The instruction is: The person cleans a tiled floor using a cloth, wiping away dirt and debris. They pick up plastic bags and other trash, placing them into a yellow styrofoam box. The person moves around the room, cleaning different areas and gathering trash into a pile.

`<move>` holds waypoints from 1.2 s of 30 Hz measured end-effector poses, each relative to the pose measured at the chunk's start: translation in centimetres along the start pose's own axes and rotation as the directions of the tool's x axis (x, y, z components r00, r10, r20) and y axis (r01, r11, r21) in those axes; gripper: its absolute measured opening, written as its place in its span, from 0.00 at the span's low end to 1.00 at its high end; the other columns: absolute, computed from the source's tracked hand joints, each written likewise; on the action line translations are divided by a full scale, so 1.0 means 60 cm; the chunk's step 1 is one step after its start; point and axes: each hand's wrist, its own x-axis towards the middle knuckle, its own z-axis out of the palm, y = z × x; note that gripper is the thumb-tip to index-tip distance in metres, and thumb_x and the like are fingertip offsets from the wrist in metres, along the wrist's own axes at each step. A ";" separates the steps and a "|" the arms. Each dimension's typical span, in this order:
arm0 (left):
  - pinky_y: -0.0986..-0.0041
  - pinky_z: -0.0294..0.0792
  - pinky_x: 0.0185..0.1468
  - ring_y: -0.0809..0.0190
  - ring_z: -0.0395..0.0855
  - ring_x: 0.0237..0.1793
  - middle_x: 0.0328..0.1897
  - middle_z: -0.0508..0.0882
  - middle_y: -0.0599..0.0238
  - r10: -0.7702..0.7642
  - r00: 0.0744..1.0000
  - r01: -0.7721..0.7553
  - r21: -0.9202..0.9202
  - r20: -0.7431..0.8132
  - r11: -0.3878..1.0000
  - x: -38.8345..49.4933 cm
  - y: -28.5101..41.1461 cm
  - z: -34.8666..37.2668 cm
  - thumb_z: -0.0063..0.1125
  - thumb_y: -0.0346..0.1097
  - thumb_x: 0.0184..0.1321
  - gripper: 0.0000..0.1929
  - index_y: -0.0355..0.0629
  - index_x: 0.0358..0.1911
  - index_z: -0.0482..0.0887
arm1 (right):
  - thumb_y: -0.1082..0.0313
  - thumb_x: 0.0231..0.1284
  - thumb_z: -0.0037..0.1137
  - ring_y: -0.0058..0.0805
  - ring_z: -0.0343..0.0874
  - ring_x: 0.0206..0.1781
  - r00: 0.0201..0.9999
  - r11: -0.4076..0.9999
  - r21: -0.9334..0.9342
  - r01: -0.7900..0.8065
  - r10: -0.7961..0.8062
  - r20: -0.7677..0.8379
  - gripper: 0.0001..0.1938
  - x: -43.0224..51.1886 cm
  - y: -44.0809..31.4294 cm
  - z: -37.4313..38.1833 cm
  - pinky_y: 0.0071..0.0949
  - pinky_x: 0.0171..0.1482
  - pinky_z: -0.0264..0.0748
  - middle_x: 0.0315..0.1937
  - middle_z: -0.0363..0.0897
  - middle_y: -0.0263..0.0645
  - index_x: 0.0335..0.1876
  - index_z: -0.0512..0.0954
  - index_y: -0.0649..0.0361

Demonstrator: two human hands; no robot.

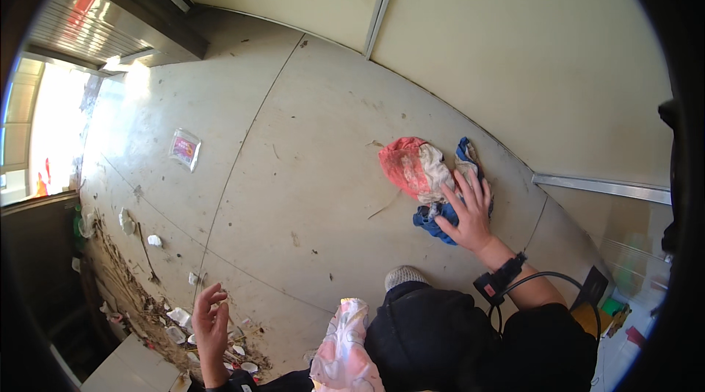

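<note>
A crumpled heap of cloth lies on the concrete floor before me, right of centre. It has a red-and-white cloth and a blue cloth. Over its right side my right hand spreads its fingers. Whether the palm touches the fabric, I cannot tell. A black device with a cable is strapped to that wrist. At the lower left, my left hand is raised with loosely bent fingers and nothing in it. Pink patterned fabric hangs at my lap, next to my dark-clothed knee.
Scattered litter and dirt cover the floor at lower left. A clear plastic packet lies farther up. Cream wall panels with metal strips border the right. A dark metal-framed unit stands at upper left, near a bright doorway.
</note>
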 end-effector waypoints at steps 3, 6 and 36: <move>0.79 0.70 0.39 0.68 0.76 0.47 0.48 0.75 0.65 0.035 0.999 -0.034 0.052 -0.003 0.998 0.002 -0.008 0.000 0.49 0.22 0.56 0.18 0.40 0.51 0.73 | 0.57 0.53 0.51 0.46 0.50 0.69 0.992 0.992 0.051 0.119 -0.120 0.032 0.30 0.080 -0.022 0.063 0.41 0.67 0.47 0.65 0.55 0.50 0.61 0.63 0.64; 0.78 0.70 0.40 0.67 0.77 0.46 0.49 0.75 0.63 0.058 0.998 -0.055 0.101 -0.026 0.993 0.002 -0.012 0.000 0.48 0.22 0.55 0.19 0.41 0.52 0.73 | 0.56 0.55 0.50 0.44 0.50 0.70 0.994 0.994 -0.019 0.110 -0.110 0.008 0.33 0.139 -0.021 0.135 0.38 0.68 0.47 0.66 0.53 0.50 0.63 0.57 0.67; 0.78 0.70 0.40 0.65 0.78 0.46 0.54 0.71 0.60 -0.056 0.997 0.052 0.080 0.046 0.995 -0.014 -0.006 0.000 0.48 0.22 0.55 0.22 0.40 0.56 0.68 | 0.54 0.59 0.45 0.38 0.64 0.62 0.984 0.977 -0.209 -0.036 -0.003 -0.181 0.23 0.249 0.010 0.113 0.36 0.63 0.56 0.59 0.67 0.45 0.54 0.69 0.64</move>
